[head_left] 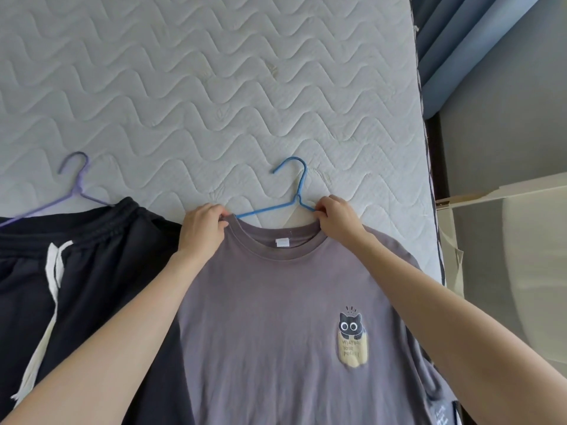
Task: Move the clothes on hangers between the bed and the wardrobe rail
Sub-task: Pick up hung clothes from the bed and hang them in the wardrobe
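A grey-purple T-shirt (276, 317) with a cat print lies flat on the white quilted mattress (214, 87). A blue wire hanger (296, 191) sits inside its neck, hook pointing away from me. My left hand (204, 228) pinches the collar at the left shoulder. My right hand (336, 219) pinches the collar's right side where the hanger arm enters. To the left lie black shorts (92, 271) with a white drawstring on a purple hanger (75, 185).
The mattress edge (429, 179) runs down the right side, with the floor beyond. Blue curtains (460, 41) hang at the upper right. A pale board and a cream fabric item (506, 256) stand beside the bed on the right.
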